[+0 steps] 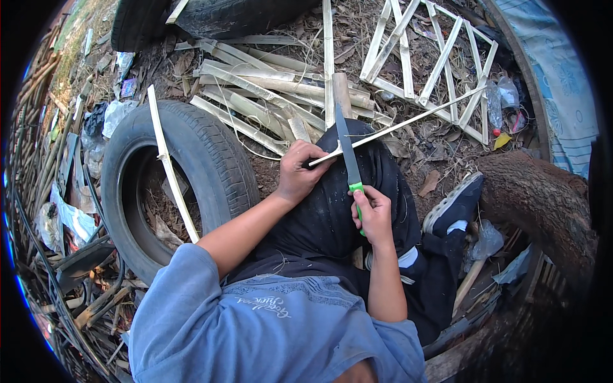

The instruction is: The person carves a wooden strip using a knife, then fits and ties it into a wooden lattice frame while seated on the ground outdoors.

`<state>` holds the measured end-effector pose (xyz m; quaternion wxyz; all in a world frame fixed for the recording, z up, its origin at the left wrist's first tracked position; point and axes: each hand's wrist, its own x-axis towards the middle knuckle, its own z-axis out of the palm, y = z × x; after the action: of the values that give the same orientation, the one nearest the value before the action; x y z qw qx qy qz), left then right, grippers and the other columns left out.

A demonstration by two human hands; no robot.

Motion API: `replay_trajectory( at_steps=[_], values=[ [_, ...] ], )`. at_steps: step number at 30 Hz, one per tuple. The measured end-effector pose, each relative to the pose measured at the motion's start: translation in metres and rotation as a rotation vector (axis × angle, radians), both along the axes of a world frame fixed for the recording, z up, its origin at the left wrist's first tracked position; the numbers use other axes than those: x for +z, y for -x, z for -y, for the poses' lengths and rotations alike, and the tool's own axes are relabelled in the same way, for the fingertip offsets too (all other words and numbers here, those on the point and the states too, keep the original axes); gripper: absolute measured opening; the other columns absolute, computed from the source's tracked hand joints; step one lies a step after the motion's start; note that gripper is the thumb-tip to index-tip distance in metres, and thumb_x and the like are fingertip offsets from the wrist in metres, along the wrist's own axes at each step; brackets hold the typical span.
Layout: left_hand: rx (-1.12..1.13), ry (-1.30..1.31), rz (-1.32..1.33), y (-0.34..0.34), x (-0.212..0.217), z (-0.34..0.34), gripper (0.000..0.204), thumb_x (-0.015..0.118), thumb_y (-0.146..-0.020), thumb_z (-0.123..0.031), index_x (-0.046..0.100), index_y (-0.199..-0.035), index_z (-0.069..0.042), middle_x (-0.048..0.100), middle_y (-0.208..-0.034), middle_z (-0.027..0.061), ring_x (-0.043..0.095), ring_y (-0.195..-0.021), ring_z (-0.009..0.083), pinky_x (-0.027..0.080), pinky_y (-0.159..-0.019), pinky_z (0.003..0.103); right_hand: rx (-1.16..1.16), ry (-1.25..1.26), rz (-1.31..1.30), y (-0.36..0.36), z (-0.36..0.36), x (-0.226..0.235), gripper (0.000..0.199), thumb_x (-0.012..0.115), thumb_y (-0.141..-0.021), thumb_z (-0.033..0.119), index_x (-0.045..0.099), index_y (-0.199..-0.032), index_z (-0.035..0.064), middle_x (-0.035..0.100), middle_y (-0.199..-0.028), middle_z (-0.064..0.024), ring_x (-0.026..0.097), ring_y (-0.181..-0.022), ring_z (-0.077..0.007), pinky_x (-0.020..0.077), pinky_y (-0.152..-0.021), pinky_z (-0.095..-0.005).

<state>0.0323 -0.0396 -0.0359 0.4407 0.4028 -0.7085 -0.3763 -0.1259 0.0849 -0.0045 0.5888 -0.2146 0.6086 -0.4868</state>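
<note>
The fingers of the left hand [301, 169] grip the pale strip [396, 127] near one end, over the bent knee [383, 165], probably for support. Those of the right hand [373, 214] close around the knife [352, 163] by its handle, apparently leaving its blade free across the strip.

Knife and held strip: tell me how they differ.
The knife is grey and bright green; the strip is mostly pale tan. The right hand grips the knife, the left hand the strip. The strip looks longer than the knife. Both are slender.
</note>
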Motion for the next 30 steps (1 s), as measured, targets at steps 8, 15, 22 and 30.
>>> replay_trajectory(
  at_steps=[8, 15, 22, 30],
  values=[
    [-0.017, 0.036, -0.029, 0.005, 0.000, 0.002, 0.019, 0.083, -0.068, -0.002, 0.066, -0.077, -0.005, 0.065, -0.078, 0.0061, 0.061, -0.074, 0.0201, 0.046, -0.069, 0.032, 0.014, 0.052, 0.081, 0.002, -0.004, -0.003, 0.025, 0.056, -0.098, 0.022, 0.064, -0.096, -0.0013, 0.051, -0.058, -0.0005, 0.042, -0.043, -0.0051, 0.0337, -0.040, -0.0206],
    [-0.155, 0.268, 0.040, -0.004, 0.000, 0.003, 0.023, 0.081, -0.064, 0.001, 0.063, -0.078, -0.005, 0.064, -0.082, 0.0067, 0.061, -0.077, 0.0245, 0.047, -0.070, 0.033, -0.367, 0.154, 0.291, 0.005, -0.010, 0.001, 0.022, 0.053, -0.100, 0.026, 0.055, -0.100, 0.0042, 0.049, -0.060, -0.0031, 0.043, -0.040, -0.0074, 0.0359, -0.037, -0.0216],
    [-0.284, 0.466, 0.170, -0.031, 0.008, 0.000, 0.023, 0.072, -0.062, 0.003, 0.064, -0.082, -0.004, 0.063, -0.083, 0.0067, 0.061, -0.080, 0.0261, 0.048, -0.072, 0.037, -0.540, 0.121, 0.001, 0.027, 0.037, 0.013, 0.026, 0.069, -0.088, 0.013, 0.044, -0.092, 0.0097, 0.055, -0.074, -0.0041, 0.043, -0.039, -0.0052, 0.0349, -0.033, -0.0218],
    [-0.322, 0.469, 0.411, -0.038, 0.021, -0.007, 0.029, 0.070, -0.066, -0.001, 0.064, -0.094, -0.007, 0.063, -0.090, 0.0069, 0.062, -0.086, 0.0244, 0.045, -0.080, 0.042, -0.518, 0.157, -0.163, 0.039, 0.102, 0.009, 0.028, 0.070, -0.078, -0.002, 0.045, -0.088, 0.0058, 0.051, -0.068, -0.0009, 0.047, -0.040, -0.0079, 0.0385, -0.032, -0.0240]
  ],
)
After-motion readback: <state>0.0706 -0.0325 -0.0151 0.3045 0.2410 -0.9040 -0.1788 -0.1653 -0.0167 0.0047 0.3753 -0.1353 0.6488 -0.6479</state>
